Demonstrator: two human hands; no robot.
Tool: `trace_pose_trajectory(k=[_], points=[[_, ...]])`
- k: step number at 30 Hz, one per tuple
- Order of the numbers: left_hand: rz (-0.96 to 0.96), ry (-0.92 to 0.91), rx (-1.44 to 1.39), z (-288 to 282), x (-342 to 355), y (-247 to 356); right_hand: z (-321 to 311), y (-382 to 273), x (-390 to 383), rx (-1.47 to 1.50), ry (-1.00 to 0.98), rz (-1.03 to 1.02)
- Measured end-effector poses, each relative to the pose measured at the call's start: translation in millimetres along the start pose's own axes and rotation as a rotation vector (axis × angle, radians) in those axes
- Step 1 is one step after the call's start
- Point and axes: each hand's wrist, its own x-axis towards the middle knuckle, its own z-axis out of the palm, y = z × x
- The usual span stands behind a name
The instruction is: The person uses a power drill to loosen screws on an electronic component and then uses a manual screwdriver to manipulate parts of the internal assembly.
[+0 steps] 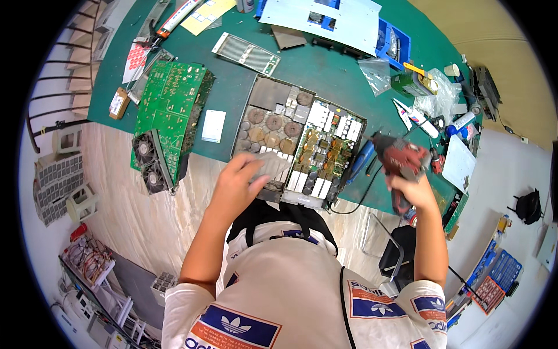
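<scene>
My left hand (235,180) is closed on a greyish, see-through piece (272,165), which looks like thin plastic and blurs a little. It hovers over the near left part of an opened metal case of electronics (254,93), whose left half is dusty with round coils. The right half bears a cleaner circuit board (326,145) with white and gold parts. To the right of the case, my right hand (414,189) grips a red and black cordless drill (404,157) by its handle, its nose pointing left. A blue-handled tool (361,157) lies between case and drill.
On the green table (224,72), a green circuit board with fans (165,110) overhangs the left front edge. A vented metal panel (247,53) and a large metal chassis (325,23) lie farther back. Tubes (423,121), a can (414,83) and plastic bags (439,96) crowd the right.
</scene>
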Motion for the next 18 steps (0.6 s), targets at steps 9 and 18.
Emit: trace_pose_trajectory(k=[9, 18], points=[[0.165, -0.080, -0.069, 18.5, 23.8, 35.9, 52.7, -26.7, -77.9, -0.225, -0.165, -0.243], [0.262, -0.131, -0.125, 21.8, 16.1, 51.5, 57.6, -2.1, -92.2, -0.095, -0.211, -0.173]])
